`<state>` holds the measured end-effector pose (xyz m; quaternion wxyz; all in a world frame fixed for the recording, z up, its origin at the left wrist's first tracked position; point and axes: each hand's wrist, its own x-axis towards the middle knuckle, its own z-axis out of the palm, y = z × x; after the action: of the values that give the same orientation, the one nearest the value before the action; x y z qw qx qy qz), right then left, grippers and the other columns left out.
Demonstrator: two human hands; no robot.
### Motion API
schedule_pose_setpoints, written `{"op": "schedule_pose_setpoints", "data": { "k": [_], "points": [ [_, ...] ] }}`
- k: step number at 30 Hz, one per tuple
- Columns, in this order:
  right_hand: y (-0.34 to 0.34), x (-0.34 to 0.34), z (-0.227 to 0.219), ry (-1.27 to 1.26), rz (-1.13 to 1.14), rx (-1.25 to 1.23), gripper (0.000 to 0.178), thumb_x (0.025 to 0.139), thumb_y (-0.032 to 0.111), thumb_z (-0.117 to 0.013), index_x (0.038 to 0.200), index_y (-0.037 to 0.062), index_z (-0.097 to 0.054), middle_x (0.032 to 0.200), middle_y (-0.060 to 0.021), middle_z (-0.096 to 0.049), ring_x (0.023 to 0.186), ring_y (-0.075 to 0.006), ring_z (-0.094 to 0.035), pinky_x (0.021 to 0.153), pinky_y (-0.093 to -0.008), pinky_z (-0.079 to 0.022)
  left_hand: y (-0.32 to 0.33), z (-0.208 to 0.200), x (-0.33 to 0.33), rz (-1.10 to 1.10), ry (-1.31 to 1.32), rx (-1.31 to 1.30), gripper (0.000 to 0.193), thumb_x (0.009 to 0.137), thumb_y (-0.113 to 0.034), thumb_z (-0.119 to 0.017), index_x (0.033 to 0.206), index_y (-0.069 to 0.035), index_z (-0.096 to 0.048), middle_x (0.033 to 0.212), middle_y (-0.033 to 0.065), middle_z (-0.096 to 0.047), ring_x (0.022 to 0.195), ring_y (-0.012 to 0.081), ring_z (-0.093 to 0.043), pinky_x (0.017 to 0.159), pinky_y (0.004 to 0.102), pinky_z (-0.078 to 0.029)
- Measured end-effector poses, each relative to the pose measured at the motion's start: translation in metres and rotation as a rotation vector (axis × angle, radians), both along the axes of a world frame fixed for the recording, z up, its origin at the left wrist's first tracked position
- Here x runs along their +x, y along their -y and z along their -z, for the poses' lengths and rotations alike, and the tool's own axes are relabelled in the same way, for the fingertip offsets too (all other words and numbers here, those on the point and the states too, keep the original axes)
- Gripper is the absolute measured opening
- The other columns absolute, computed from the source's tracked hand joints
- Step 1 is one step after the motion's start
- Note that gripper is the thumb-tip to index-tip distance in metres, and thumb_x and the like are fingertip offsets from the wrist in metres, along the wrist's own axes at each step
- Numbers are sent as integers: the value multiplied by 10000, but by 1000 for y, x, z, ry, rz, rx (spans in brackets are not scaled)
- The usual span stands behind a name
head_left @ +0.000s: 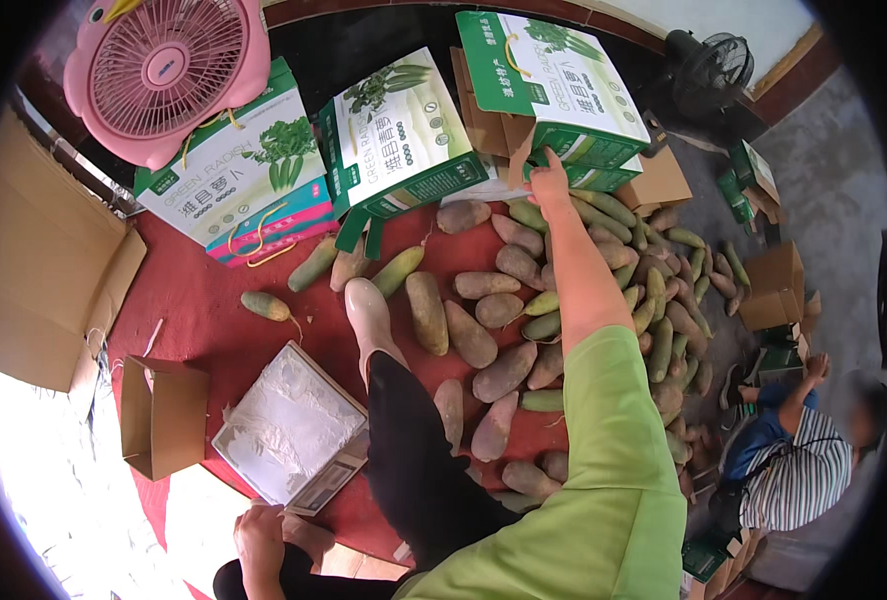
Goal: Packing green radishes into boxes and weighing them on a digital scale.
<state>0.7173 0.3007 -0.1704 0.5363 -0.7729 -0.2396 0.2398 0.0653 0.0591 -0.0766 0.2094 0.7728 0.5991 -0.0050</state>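
Note:
My right arm, in a lime-green sleeve, stretches forward over the radishes. At its end my right hand [548, 182] is closed on the near lower edge of a green and white carton [573, 90] with a yellow cord handle. Beside that edge hangs a bent brown cardboard flap. Lower left, my left hand [260, 545] is held low near my leg, its fingers curled; whatever may be in them is hidden. Just beyond it lies a scale [293, 425] with a whitish, plastic-covered top. Many green radishes [503, 372], several coated in soil, cover the red mat [203, 310].
Another carton [398, 125] stands left of the first. A pink fan [168, 70] sits by a third carton [248, 155]. Near the scale is an open brown box [165, 415]. A black fan [713, 72] stands far right. A person in a striped shirt [801, 475] sits at right.

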Motion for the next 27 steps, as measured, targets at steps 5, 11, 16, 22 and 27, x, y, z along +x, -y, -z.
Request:
{"op": "schedule_pose_setpoints", "data": {
  "k": [5,11,16,22,27],
  "points": [
    [-11,5,2,29,-18,-142,650,840,28,-561,1439,162,-347,1017,-118,-619,719,-246,-606,526,-367,-494,0,15,-3,-15,-72,-60,162,713,-51,-670,869,-51,-717,883,139,-686,846,313,-646,776,410,-493],
    [-9,11,-11,-180,6,-7,593,830,60,-576,1390,136,-399,1058,-52,-592,906,-213,-565,717,-400,-470,-2,11,2,-13,-94,-69,151,722,-79,-668,862,-58,-721,881,132,-685,835,307,-645,769,409,-495],
    [28,16,-37,-443,-23,288,383,820,87,-622,1192,102,-533,997,-44,-592,913,-177,-551,756,-396,-442,0,1,4,4,-58,-20,165,723,-79,-662,878,-58,-714,851,123,-674,814,309,-641,765,412,-494],
    [94,15,-113,-528,-81,445,178,841,110,-622,1016,116,-594,892,-6,-648,788,-142,-618,707,-348,-513,12,-5,-6,59,-19,70,146,769,-96,-622,884,-76,-710,792,106,-647,785,301,-628,728,412,-480],
    [136,21,-180,-539,-175,521,242,899,130,-601,1127,51,-584,1003,-50,-662,905,-178,-652,781,-331,-542,21,-16,-5,45,61,113,151,766,-82,-642,902,-72,-706,822,116,-646,798,310,-635,742,415,-497]
  ]
}}
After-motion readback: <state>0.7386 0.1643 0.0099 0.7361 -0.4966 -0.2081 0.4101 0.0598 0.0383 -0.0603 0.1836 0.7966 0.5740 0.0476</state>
